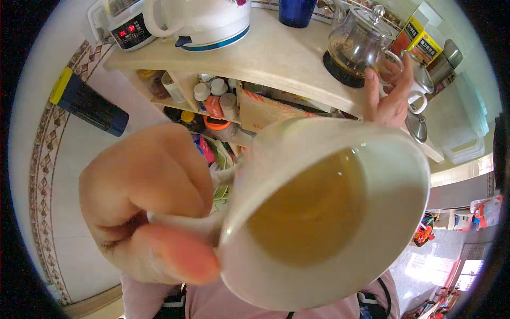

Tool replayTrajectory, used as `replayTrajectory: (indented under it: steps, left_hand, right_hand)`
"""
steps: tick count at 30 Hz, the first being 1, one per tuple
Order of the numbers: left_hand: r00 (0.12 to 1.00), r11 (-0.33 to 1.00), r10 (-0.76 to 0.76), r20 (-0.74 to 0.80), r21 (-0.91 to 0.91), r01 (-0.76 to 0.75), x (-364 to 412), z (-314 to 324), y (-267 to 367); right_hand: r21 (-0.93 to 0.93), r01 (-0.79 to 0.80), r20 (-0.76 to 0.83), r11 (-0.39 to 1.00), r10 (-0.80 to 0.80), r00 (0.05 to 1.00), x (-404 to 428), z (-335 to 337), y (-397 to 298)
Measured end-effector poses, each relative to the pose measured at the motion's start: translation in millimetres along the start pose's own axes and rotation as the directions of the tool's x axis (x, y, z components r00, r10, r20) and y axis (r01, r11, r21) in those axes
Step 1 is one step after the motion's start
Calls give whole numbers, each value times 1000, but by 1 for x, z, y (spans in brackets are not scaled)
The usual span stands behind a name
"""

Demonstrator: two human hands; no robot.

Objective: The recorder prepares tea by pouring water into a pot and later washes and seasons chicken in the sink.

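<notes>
My left hand (147, 179) grips a white cup (394, 223) by its handle, close to the camera. The cup is tilted so its mouth faces me, and a yellowish-brown liquid (310, 211) lies inside. At the counter's right side, my right hand (386, 95) is at the handle of a glass teapot (352, 44). Its thumb and fingers are spread around that handle, and whether they close on it is unclear. The lidded teapot stands on a black round base (338, 71) and holds a little dark content.
On the counter (279, 52) stand a white electric kettle (211, 20), an appliance with a lit display (129, 32) and a blue cup (297, 12). Jars (217, 93) fill the shelves below. A white lidded pot (418, 87) and a plastic container (458, 119) are beyond my right hand.
</notes>
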State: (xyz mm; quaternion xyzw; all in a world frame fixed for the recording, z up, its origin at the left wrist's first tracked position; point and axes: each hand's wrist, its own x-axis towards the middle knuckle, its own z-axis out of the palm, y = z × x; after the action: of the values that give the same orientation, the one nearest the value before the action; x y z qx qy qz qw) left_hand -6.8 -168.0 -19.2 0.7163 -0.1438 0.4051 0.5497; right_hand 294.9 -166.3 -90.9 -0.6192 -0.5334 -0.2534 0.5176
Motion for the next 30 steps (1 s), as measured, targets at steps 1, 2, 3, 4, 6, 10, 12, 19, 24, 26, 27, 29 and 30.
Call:
replayTrajectory:
  steps: [1, 2, 3, 4, 6, 10, 12, 19, 24, 26, 27, 29, 30]
  left_hand:
    - [998, 1000, -27, 54, 12, 27, 2, -3, 3]
    - [996, 999, -41, 83, 19, 39, 6, -7, 7]
    - [992, 998, -54, 111, 27, 51, 9, -10, 12]
    - [950, 986, -169, 264, 38, 165, 14, -16, 18]
    - [870, 960, -276, 409, 66, 274, 27, -34, 25]
    - [941, 986, -156, 301, -9, 166, 21, -25, 21]
    - [973, 995, -90, 214, -30, 99, 15, -14, 15]
    - [990, 998, -26, 137, -47, 33, 17, -6, 6]
    - [983, 998, -15, 185, -53, 25, 19, -5, 17]
    - [979, 998, -2, 202, -61, 15, 20, -4, 23]
    - [977, 998, 5, 214, -64, 9, 21, -5, 28]
    - [974, 998, 20, 226, -68, -5, 24, -5, 32]
    - [972, 998, 22, 233, -69, -6, 25, -4, 35]
  right_hand:
    - [0, 0, -2, 1000, 0, 1000, 0, 0, -1]
    - [-4, -14, 0, 1000, 14, 1000, 0, -1, -1]
    - [-7, -26, 3, 1000, 26, 1000, 0, -1, -2]
    - [-7, -25, 0, 1000, 25, 1000, 0, -1, -3]
    - [-50, -55, 20, 997, 56, 998, -1, -2, -3]
    - [-35, 12, -55, 999, -14, 998, -1, 2, -2]
    - [-21, 5, -56, 1000, -6, 998, -1, 3, -1]
    - [-104, -52, 21, 993, 54, 998, 0, -4, -6]
    - [-71, -57, 18, 996, 58, 998, 2, -4, -6]
    - [-70, -54, 19, 996, 56, 998, 2, -3, -5]
    - [-72, -50, 24, 996, 52, 998, 2, -4, -5]
    - [-57, -49, 24, 997, 50, 998, 2, -4, -5]
    - [-45, -52, 33, 998, 54, 998, 2, -5, -5]
